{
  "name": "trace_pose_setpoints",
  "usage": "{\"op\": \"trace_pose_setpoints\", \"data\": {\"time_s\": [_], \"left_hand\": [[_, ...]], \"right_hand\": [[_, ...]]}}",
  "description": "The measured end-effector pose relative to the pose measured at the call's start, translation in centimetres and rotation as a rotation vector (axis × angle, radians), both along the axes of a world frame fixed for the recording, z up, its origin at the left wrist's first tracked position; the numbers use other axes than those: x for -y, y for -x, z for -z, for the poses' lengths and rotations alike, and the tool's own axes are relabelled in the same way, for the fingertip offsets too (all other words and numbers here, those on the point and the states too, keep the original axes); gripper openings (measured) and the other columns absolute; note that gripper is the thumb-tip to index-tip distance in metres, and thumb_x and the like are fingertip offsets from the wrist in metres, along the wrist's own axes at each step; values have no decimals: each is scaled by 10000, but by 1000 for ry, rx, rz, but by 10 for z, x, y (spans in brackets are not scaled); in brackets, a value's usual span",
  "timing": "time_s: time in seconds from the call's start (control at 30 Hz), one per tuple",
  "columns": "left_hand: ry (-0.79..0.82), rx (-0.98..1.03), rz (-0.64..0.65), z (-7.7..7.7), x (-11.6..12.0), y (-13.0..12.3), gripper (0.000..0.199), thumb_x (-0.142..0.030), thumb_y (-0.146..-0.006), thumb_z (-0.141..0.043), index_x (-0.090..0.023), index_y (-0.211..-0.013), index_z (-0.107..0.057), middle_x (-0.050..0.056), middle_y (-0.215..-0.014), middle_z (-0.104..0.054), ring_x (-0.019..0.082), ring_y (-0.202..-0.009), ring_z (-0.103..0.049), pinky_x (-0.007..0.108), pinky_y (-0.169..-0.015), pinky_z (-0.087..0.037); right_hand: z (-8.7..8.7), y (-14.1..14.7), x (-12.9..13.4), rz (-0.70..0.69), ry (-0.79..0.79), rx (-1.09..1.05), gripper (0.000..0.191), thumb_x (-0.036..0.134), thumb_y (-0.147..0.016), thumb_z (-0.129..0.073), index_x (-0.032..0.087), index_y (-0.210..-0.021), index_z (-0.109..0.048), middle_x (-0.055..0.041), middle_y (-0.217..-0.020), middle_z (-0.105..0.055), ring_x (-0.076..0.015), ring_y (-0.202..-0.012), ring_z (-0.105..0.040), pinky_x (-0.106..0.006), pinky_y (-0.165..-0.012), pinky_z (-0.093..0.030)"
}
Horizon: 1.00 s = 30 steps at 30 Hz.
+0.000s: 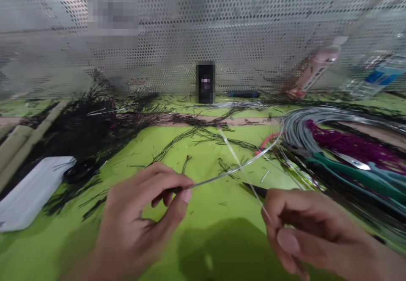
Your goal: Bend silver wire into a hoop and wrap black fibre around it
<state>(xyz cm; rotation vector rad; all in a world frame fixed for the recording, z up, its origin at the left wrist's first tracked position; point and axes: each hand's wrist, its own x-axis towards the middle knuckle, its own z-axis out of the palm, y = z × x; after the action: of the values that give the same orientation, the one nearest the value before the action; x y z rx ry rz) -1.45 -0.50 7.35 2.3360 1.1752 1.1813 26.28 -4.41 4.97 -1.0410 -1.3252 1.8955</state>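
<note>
My left hand (139,213) pinches a thin grey wire (218,176) between thumb and fingertips; a dark section shows at the pinch. From there the wire curves up to the right, towards a coil of grey wire (294,124). My right hand (304,230) is closed around a narrow translucent strip (233,152), which slants up to the left and crosses the wire. A dark pointed tip (253,189) sticks out beside my right fingers; the rest of that tool is hidden. Green-handled pliers (342,169) lie by the coil, right of that hand.
On the green tabletop (218,230), bundles of black strands (95,133) spread left and back. A white flat case (34,192) lies left. Purple cord (345,143) is inside the coil. A pink bottle (317,67), a clear bottle (377,78) and a phone (205,82) stand along the perforated metal panel (241,39).
</note>
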Motion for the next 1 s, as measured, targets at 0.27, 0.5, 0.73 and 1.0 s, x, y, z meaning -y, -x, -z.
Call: {"op": "trace_pose_setpoints", "data": {"time_s": [0.27, 0.5, 0.73, 1.0], "left_hand": [[158, -3, -78, -20, 0, 5, 102, -256, -937, -639, -257, -878, -722, -55, -774, -696, 96, -648, -598, 188, -534, -437], [195, -163, -51, -36, -1, -7, 222, -357, -1011, -494, -229, -956, -667, -27, -797, -688, 137, -696, -626, 220, -537, -424], [164, -233, -6, -40, 14, -25, 246, -389, -1005, -521, -244, -880, -675, -58, -665, -671, 123, -557, -595, 225, -484, -379], [232, -233, -1, -43, 16, -39, 248, -417, -971, -540, -237, -956, -708, -27, -669, -703, 150, -538, -645, 217, -416, -395]], "right_hand": [[-22, -8, -18, -390, 84, 203, 161, 349, -795, -710, 236, -734, -613, -7, -627, -607, -104, -476, -489, -240, -502, -415], [-3, -10, -30, -312, 18, 208, 277, 394, -838, -739, 163, -879, -593, 9, -677, -626, -67, -503, -521, -179, -502, -432], [1, 18, -8, 104, -203, -72, 201, 367, -897, -717, 184, -907, -634, 12, -715, -609, -74, -518, -531, -189, -468, -395], [-3, 46, 1, 389, -250, -175, 150, 372, -789, -819, 241, -843, -769, 20, -608, -597, -81, -451, -413, -221, -392, -345]]}}
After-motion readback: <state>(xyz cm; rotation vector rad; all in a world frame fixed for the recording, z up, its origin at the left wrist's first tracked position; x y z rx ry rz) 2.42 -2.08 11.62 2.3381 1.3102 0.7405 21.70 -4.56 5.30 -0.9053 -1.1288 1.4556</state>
